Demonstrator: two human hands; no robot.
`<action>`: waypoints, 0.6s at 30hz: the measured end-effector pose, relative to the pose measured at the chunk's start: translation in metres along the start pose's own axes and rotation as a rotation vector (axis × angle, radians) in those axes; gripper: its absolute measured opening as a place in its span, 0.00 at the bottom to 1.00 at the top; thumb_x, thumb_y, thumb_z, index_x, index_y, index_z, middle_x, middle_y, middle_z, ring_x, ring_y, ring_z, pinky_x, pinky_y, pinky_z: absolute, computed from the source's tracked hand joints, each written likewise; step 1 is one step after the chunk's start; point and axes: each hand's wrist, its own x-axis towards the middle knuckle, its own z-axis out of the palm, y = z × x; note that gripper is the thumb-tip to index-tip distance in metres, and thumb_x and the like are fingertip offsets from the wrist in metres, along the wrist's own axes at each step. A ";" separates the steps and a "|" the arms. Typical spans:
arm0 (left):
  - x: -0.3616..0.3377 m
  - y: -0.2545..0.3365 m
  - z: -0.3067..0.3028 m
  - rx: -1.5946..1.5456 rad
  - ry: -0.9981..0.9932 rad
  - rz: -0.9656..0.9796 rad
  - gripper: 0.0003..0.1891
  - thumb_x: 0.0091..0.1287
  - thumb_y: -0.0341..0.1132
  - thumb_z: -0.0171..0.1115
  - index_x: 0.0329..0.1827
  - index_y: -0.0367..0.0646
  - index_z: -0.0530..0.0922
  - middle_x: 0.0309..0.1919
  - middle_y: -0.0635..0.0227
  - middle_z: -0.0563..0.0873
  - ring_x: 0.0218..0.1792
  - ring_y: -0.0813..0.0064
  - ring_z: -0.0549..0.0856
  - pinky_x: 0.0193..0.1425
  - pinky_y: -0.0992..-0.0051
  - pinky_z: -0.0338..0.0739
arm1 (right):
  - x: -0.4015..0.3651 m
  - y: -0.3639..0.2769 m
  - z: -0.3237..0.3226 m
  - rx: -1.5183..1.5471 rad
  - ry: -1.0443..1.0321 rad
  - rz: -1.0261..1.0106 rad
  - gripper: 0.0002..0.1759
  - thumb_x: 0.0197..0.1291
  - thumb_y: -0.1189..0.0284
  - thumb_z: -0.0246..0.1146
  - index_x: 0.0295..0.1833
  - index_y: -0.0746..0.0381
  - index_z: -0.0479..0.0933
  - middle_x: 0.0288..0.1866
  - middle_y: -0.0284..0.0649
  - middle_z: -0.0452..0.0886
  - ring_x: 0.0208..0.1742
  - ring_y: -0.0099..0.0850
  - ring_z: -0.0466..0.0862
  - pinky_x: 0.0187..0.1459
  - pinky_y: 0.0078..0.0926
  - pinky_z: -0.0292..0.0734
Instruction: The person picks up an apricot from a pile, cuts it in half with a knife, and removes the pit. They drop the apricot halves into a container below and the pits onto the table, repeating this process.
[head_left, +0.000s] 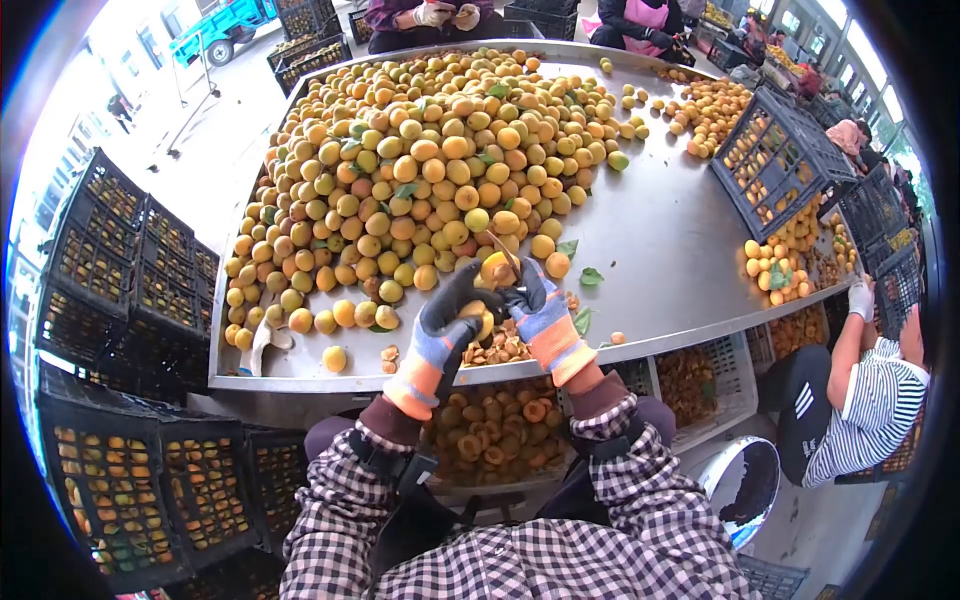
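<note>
Checked sleeves (pixel 345 500) at steel table (pixel 670 250)

On my distant screen, the left hand (pixel 446 308) curls its fingers around fruit (pixel 484 322), while the right hand (pixel 540 305), just beside it, has fingers closed on a thin tool (pixel 504 250). Both are over the table's near side, above brown bits (pixel 500 350) and near a big heap (pixel 420 180); I also see crates (pixel 105 240) stacked at left, a co-worker (pixel 865 410) at right
</note>
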 end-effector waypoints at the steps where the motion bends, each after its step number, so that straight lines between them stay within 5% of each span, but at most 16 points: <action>1: 0.002 0.005 -0.002 -0.107 0.047 -0.110 0.37 0.60 0.36 0.67 0.73 0.38 0.64 0.51 0.63 0.81 0.50 0.73 0.82 0.45 0.78 0.80 | 0.000 0.000 0.003 -0.044 -0.003 0.040 0.24 0.62 0.75 0.64 0.63 0.63 0.69 0.46 0.52 0.82 0.47 0.42 0.85 0.45 0.33 0.79; 2: 0.004 0.009 -0.005 -0.215 0.097 -0.213 0.37 0.60 0.35 0.66 0.74 0.40 0.63 0.52 0.63 0.81 0.50 0.72 0.83 0.41 0.79 0.81 | 0.000 -0.001 0.002 -0.045 -0.010 0.034 0.24 0.62 0.75 0.64 0.63 0.63 0.69 0.46 0.52 0.82 0.47 0.42 0.85 0.45 0.33 0.79; 4: 0.006 0.016 -0.013 -0.225 0.120 -0.230 0.34 0.63 0.33 0.63 0.74 0.41 0.62 0.53 0.63 0.81 0.51 0.71 0.83 0.38 0.80 0.82 | -0.001 -0.006 -0.001 0.084 -0.044 0.130 0.23 0.63 0.78 0.64 0.63 0.65 0.70 0.45 0.45 0.82 0.41 0.26 0.83 0.41 0.25 0.79; 6: 0.004 0.022 -0.018 -0.160 0.065 -0.321 0.32 0.65 0.35 0.62 0.72 0.41 0.65 0.54 0.63 0.81 0.53 0.72 0.83 0.44 0.77 0.83 | -0.002 -0.011 -0.006 0.090 -0.045 0.118 0.22 0.63 0.77 0.64 0.62 0.65 0.70 0.43 0.45 0.83 0.42 0.27 0.83 0.40 0.25 0.78; 8: 0.004 0.015 -0.010 -0.156 0.096 -0.305 0.30 0.66 0.38 0.63 0.70 0.40 0.68 0.58 0.64 0.80 0.55 0.73 0.82 0.52 0.76 0.81 | -0.004 -0.018 -0.010 0.042 -0.144 0.072 0.24 0.61 0.71 0.65 0.61 0.62 0.69 0.44 0.51 0.83 0.43 0.42 0.85 0.44 0.35 0.79; 11: 0.011 0.009 -0.012 0.196 -0.049 -0.180 0.23 0.68 0.35 0.64 0.65 0.36 0.74 0.54 0.70 0.83 0.54 0.81 0.80 0.58 0.78 0.75 | -0.013 -0.023 -0.011 -0.257 -0.313 0.055 0.29 0.59 0.68 0.66 0.65 0.61 0.67 0.47 0.52 0.82 0.48 0.46 0.84 0.46 0.37 0.80; 13: 0.012 0.003 -0.014 0.274 -0.128 -0.161 0.22 0.69 0.33 0.63 0.64 0.36 0.75 0.52 0.71 0.84 0.53 0.82 0.80 0.59 0.79 0.75 | -0.013 -0.004 -0.007 -0.164 -0.299 -0.019 0.32 0.57 0.67 0.66 0.66 0.60 0.65 0.47 0.53 0.82 0.49 0.48 0.83 0.47 0.39 0.80; 16: 0.008 -0.009 -0.013 0.228 0.041 -0.076 0.21 0.68 0.35 0.64 0.62 0.36 0.76 0.47 0.70 0.85 0.46 0.79 0.83 0.49 0.79 0.80 | -0.002 -0.020 -0.020 -0.103 -0.292 -0.042 0.28 0.58 0.70 0.66 0.64 0.60 0.69 0.46 0.48 0.84 0.46 0.42 0.86 0.47 0.34 0.81; 18: 0.005 0.003 -0.006 -0.061 0.158 -0.310 0.18 0.68 0.37 0.64 0.55 0.35 0.78 0.42 0.67 0.85 0.39 0.76 0.86 0.34 0.78 0.81 | 0.005 -0.029 -0.030 0.358 -0.054 0.171 0.18 0.61 0.75 0.64 0.57 0.62 0.75 0.45 0.41 0.85 0.44 0.30 0.87 0.45 0.26 0.81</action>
